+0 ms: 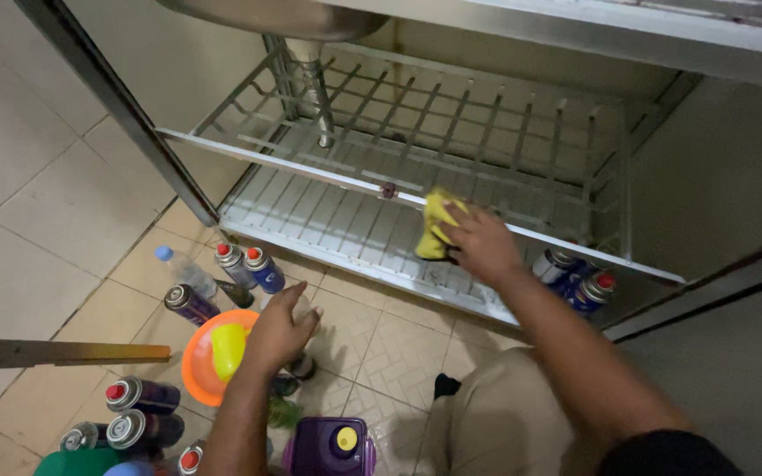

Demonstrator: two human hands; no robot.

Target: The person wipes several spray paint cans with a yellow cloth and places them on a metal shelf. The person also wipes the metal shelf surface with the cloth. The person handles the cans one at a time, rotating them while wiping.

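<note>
The yellow cloth (435,227) sits bunched under the right hand (480,242) fingers (454,231) pressing it onto the wire rack (328,220).

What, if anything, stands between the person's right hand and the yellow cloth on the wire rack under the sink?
Nothing visible does. The right hand already rests on the yellow cloth, pressing it against the metal wire rack. The nearest gas canisters sit to its right.

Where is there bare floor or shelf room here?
Free: the tiles between the left hand and the rack's front rail, and the wire shelf left of the yellow cloth under the right hand. Crowded: gas canisters around the orange bowl.
</note>
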